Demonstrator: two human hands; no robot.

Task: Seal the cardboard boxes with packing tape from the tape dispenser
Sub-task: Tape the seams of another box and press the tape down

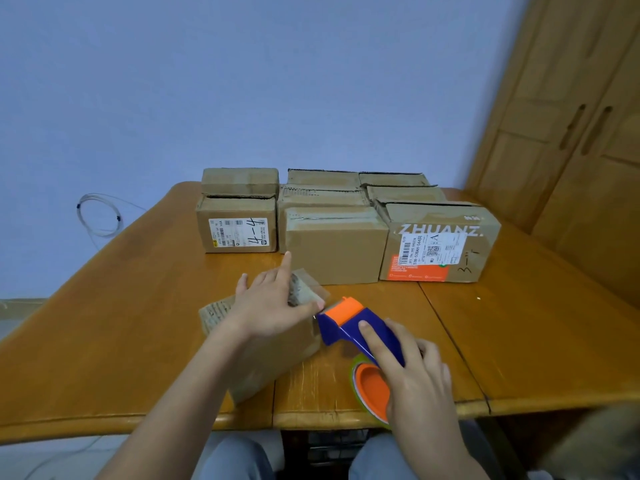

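Fingers of the left hand (pixel 273 306) lie spread and flat on top of the near cardboard box (pixel 263 348), forefinger pointing away, while the right hand (pixel 412 372) curls round the handle of the tape dispenser (pixel 349 327), forefinger straight along its back. Blue-bodied with an orange cap and orange roll hub, the dispenser meets the box's right top edge, where clear tape (pixel 304 289) lies. Behind that box a cluster of stacked boxes (pixel 332 244) crowds the wooden table (pixel 519 341), two carrying printed labels.
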